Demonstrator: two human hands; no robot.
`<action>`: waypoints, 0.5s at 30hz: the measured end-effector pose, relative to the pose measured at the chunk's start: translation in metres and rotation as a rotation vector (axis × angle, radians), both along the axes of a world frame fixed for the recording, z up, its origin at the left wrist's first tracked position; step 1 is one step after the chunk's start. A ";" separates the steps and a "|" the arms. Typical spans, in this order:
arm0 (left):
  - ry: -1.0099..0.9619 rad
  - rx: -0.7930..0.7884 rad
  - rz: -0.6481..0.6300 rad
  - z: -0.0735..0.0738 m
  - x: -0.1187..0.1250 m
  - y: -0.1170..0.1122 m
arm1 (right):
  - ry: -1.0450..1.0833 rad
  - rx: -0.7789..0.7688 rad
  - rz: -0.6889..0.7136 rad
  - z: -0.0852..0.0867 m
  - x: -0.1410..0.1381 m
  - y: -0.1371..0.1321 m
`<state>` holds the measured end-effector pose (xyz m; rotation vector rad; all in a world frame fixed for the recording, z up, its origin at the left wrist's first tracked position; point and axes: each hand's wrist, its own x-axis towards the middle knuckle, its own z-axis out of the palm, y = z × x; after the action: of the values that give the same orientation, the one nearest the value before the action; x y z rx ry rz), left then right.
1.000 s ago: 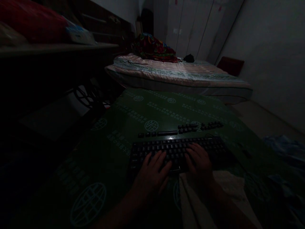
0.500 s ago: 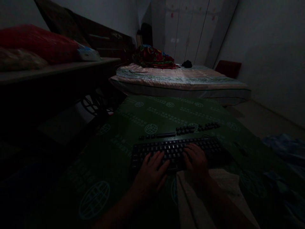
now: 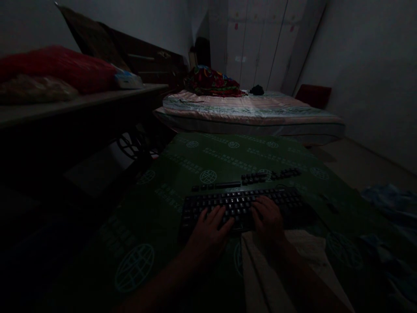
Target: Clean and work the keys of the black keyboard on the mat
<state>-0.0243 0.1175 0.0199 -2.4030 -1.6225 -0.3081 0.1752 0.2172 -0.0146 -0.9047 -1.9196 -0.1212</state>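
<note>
Keyboard: lies on the green-covered table, long side across my head view, both hands over its near half. Light poor; key legends unreadable from where I sit.

Left hand: fingers spread and slightly bent over the left-of-centre keys, thumb out toward the middle. I see no hold on anything. Right hand: fingers curved and parted above the keys right of centre, thumb apart, likewise no grasp that I can make out. Whether any key is pressed down, I cannot tell.

Just beyond the far edge: a line of loose keycaps and, to their left, a long bar-shaped keycap. Folded cloth lies at the near side, under the right forearm.

Risks, my judgement:
1. Fingers reaching past the far edge could scatter the loose pieces; cause, their closeness to the keyboard and nothing visible fencing them in.
2. Forearm drag could shift the cloth, which might nudge the keyboard's near edge.
3. Uneven push from the two hands could slide or twist the keyboard on what looks like a smooth cover.
4. Misplaced fingertips: dark keys in this gloom give me little contrast, so a wrong key could be pressed or pried unnoticed.
</note>
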 end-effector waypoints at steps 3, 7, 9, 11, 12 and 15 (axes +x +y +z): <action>-0.008 -0.027 0.005 0.006 0.006 0.001 | -0.002 0.000 -0.010 0.001 0.000 0.000; -0.037 -0.037 -0.034 0.010 0.015 0.002 | -0.004 -0.004 -0.007 0.002 0.001 -0.001; -0.057 -0.033 -0.027 0.007 0.018 0.003 | -0.004 -0.016 -0.005 0.003 0.001 -0.002; -0.076 -0.025 -0.019 0.003 0.019 0.004 | -0.002 -0.027 -0.009 0.003 0.001 -0.003; -0.083 -0.021 -0.019 0.000 0.019 0.005 | 0.000 -0.030 -0.011 0.003 0.001 -0.003; -0.104 -0.001 -0.032 -0.005 0.018 0.006 | 0.000 -0.051 -0.006 0.003 0.001 -0.004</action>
<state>-0.0058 0.1232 0.0149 -2.4530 -1.6283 -0.4448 0.1758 0.2133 -0.0111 -0.9445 -1.9278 -0.0765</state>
